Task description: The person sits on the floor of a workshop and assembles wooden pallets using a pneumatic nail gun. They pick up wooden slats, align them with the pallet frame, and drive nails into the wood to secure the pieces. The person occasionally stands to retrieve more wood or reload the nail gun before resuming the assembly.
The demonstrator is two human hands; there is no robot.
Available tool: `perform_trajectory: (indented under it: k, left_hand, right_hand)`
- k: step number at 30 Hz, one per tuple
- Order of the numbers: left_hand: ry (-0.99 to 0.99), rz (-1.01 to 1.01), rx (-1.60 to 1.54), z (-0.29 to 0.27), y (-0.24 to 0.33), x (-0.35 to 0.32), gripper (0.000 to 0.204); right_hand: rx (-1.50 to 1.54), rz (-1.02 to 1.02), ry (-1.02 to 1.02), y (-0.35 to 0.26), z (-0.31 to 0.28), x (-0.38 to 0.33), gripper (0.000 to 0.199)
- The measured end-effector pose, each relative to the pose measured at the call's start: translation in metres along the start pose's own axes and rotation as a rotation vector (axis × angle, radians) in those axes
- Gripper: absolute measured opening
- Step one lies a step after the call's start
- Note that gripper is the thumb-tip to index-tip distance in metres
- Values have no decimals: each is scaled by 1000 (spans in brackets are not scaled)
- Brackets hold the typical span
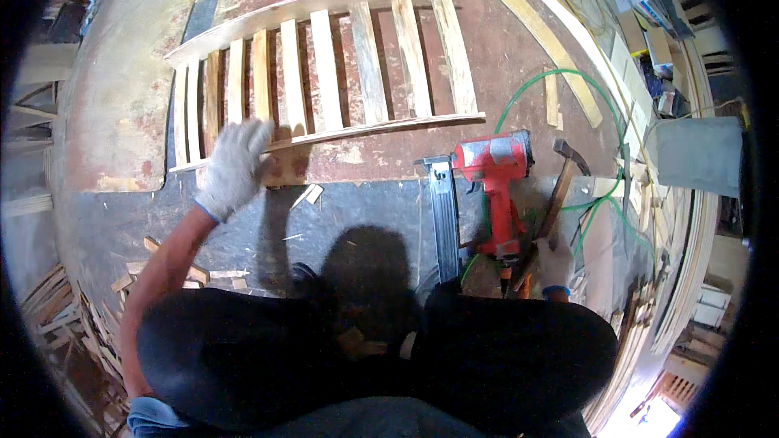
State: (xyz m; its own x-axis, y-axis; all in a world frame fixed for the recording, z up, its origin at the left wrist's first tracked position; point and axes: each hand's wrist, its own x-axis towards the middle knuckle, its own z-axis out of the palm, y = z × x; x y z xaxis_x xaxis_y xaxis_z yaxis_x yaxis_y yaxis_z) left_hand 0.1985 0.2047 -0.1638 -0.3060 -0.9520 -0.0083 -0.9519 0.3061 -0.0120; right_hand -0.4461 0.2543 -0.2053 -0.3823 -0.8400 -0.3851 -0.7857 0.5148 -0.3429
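Observation:
My left hand (234, 169), in a pale work glove, is open with its fingers stretched out over the near rail of a slatted wooden frame (308, 136). Whether it presses on the rail cannot be told. The frame lies flat, with several upright slats between a far and a near strip. Low on the right, my gloved right hand (557, 263) is closed around the handle of a claw hammer (558, 195), its head pointing away from me. Just left of the hammer stands a red nail gun (492, 164) with a long grey magazine (444, 215).
A green air hose (519, 96) loops behind the nail gun and down the right side. Long wooden strips (544, 32) lie at the far right. Wood offcuts (195, 274) are scattered near my left knee. Boxes (641, 0) stand at the upper right.

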Motion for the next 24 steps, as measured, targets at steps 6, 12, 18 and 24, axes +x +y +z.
perform_trajectory:
  k: [6,12,18,24]
  left_hand:
    - [-217,111,-335,39,82,-15,72]
    - [-277,52,-207,69,108,-27,69]
    - [-470,78,-204,65,93,-21,81]
    - [-580,91,-193,56,85,-28,74]
  right_hand:
    - [-70,-374,170,-58,27,-18,48]
    - [-162,-288,-6,-98,50,-8,51]
    - [74,-225,-146,-151,-26,-16,45]
    - [450,-484,-962,-257,-215,-90,49]
